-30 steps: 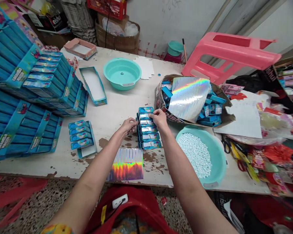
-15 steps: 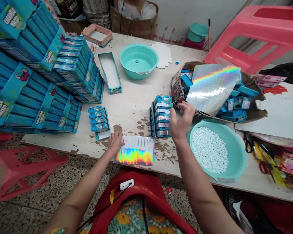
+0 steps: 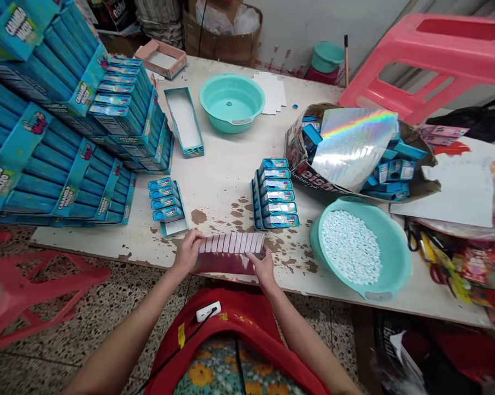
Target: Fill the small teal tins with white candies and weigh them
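Note:
A shiny sheet with a row of pale strips (image 3: 231,243) is held at the table's front edge. My left hand (image 3: 189,251) is closed on its left end, fingers at the upper corner. At the right end my right hand (image 3: 262,263) pinches the sheet between thumb and fingers. Behind the sheet, to the right, stands a blue tray with a column of small blue boxes (image 3: 279,195). To the left is a smaller tray (image 3: 175,226) holding several similar boxes (image 3: 165,200).
Stacked blue packs (image 3: 45,148) rise at the left. Behind are an open box (image 3: 185,123) and a teal basin (image 3: 231,101). On the right are a carton (image 3: 313,178) under a shiny sheet (image 3: 352,148), a basin (image 3: 395,258) of white pieces (image 3: 350,247) and scissors (image 3: 412,238).
My right hand has come down and left from beside the box column and taken hold of the shiny sheet's right end. The sheet's upper edge is now raised, and its rainbow glare has gone.

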`<state>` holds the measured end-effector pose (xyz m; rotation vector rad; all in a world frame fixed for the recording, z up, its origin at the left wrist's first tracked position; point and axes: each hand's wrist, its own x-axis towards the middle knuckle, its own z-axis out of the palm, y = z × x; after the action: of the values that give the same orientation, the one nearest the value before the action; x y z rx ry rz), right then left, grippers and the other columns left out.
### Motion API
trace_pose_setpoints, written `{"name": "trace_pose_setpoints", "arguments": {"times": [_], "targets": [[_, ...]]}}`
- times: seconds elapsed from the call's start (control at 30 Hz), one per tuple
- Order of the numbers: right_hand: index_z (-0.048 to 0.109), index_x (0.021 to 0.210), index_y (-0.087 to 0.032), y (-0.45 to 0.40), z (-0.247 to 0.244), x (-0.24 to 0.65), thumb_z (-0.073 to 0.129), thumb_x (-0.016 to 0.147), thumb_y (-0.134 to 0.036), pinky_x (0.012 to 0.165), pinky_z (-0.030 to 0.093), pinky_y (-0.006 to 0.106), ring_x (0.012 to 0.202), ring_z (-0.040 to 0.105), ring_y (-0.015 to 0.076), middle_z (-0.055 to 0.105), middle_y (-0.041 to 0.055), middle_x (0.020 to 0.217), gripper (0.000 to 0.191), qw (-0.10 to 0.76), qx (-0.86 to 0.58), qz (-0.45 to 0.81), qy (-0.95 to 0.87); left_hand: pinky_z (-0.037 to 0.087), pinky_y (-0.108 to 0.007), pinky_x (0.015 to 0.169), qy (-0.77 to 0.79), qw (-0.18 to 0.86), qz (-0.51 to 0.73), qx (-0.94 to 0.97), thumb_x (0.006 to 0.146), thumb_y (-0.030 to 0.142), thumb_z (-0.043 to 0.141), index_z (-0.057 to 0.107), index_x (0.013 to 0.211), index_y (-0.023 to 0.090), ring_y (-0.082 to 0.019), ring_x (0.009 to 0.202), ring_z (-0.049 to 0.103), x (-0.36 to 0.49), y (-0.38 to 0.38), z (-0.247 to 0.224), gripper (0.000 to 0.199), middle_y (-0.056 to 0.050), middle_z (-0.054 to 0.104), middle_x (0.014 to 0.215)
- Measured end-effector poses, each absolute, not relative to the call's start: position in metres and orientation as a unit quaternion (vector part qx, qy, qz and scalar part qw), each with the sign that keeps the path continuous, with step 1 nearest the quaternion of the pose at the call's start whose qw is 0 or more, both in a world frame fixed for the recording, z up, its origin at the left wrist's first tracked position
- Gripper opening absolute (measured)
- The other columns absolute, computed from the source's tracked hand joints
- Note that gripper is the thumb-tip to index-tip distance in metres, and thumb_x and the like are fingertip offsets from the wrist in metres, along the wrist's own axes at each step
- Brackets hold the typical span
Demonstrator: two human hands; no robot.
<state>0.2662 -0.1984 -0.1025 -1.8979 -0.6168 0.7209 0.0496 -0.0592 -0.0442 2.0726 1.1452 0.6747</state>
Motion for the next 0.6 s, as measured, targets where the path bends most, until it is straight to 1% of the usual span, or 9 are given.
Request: {"name": "trace_pose_setpoints", "arguments": {"times": [0.07,0.13,0.2,0.27,0.33,0.4,0.43,0.57,0.6], "targets": [[0.058,0.091,-0.016,-0.199,-0.091,0.269,0.066,0.069,-0.043,0.072,0.051,0.035,0.078,0.064,0.0220,0.068,0.0075,0.084,0.036,0.522,-0.750,0.343,-0.215,0.051,-0.031,0.082,0.305,0.265,0.335,0.851,0.085,0.010,0.046,0.056,0.094,0.019,-0.017,0.096,0.061,0.041,-0.081,-0.018,0.017,-0.004,0.064,0.094],[0.060,0.085,-0.017,-0.202,-0.079,0.274,0.065,0.071,-0.042,0.075,0.051,0.036,0.079,0.064,0.0213,0.069,0.0062,0.082,0.029,0.536,-0.740,0.347,-0.210,0.051,-0.037,0.090,0.172,0.213,0.356,0.894,0.082,0.008,0.051,0.057,0.102,0.021,-0.021,0.111,0.057,0.031,-0.099,0.009,0.024,-0.005,0.064,0.104],[0.064,0.083,-0.018,-0.207,-0.069,0.280,0.064,0.073,-0.038,0.086,0.048,0.038,0.089,0.063,0.0221,0.070,0.0067,0.089,0.022,0.565,-0.722,0.331,-0.223,0.051,-0.042,0.093,0.094,0.181,0.346,0.916,0.081,0.010,0.055,0.058,0.101,0.021,-0.024,0.118,0.053,0.023,-0.112,0.032,0.023,-0.005,0.065,0.105],[0.067,0.088,-0.019,-0.211,-0.059,0.284,0.063,0.075,-0.034,0.095,0.044,0.040,0.102,0.061,0.0232,0.070,0.0078,0.101,0.020,0.591,-0.702,0.318,-0.238,0.052,-0.043,0.093,0.083,0.180,0.332,0.922,0.081,0.011,0.056,0.058,0.099,0.021,-0.025,0.118,0.054,0.018,-0.116,0.045,0.021,-0.005,0.066,0.106],[0.067,0.099,-0.020,-0.212,-0.050,0.286,0.061,0.078,-0.033,0.099,0.041,0.042,0.109,0.058,0.0239,0.067,0.0082,0.111,0.026,0.592,-0.693,0.333,-0.241,0.055,-0.037,0.087,0.140,0.212,0.344,0.904,0.081,0.006,0.054,0.054,0.102,0.021,-0.021,0.111,0.059,0.017,-0.117,0.048,0.026,-0.006,0.066,0.106],[0.062,0.113,-0.022,-0.210,-0.043,0.282,0.059,0.082,-0.034,0.102,0.040,0.042,0.114,0.056,0.0236,0.063,0.0083,0.120,0.034,0.577,-0.687,0.372,-0.237,0.057,-0.030,0.079,0.236,0.256,0.374,0.860,0.082,0.001,0.050,0.051,0.104,0.021,-0.016,0.100,0.064,0.020,-0.115,0.046,0.030,-0.006,0.068,0.104],[0.059,0.119,-0.023,-0.209,-0.040,0.279,0.057,0.083,-0.036,0.103,0.039,0.043,0.117,0.054,0.0233,0.061,0.0082,0.125,0.037,0.568,-0.682,0.393,-0.242,0.057,-0.027,0.076,0.289,0.273,0.391,0.830,0.083,0.002,0.049,0.050,0.103,0.021,-0.014,0.095,0.066,0.022,-0.114,0.044,0.028,-0.005,0.069,0.101],[0.047,0.131,-0.024,-0.200,-0.044,0.265,0.054,0.085,-0.043,0.104,0.039,0.041,0.130,0.042,0.0237,0.044,0.0088,0.141,0.051,0.517,-0.691,0.415,-0.287,0.054,-0.025,0.071,0.494,0.357,0.413,0.677,0.084,0.017,0.055,0.053,0.091,0.020,-0.013,0.080,0.066,0.033,-0.104,0.031,0.007,-0.002,0.068,0.085],[0.044,0.134,-0.024,-0.196,-0.049,0.262,0.054,0.085,-0.045,0.104,0.040,0.041,0.132,0.038,0.0241,0.040,0.0091,0.144,0.055,0.498,-0.706,0.409,-0.294,0.052,-0.024,0.068,0.533,0.390,0.410,0.629,0.084,0.022,0.056,0.054,0.089,0.019,-0.013,0.076,0.064,0.034,-0.099,0.026,0.007,-0.001,0.066,0.082]]}}
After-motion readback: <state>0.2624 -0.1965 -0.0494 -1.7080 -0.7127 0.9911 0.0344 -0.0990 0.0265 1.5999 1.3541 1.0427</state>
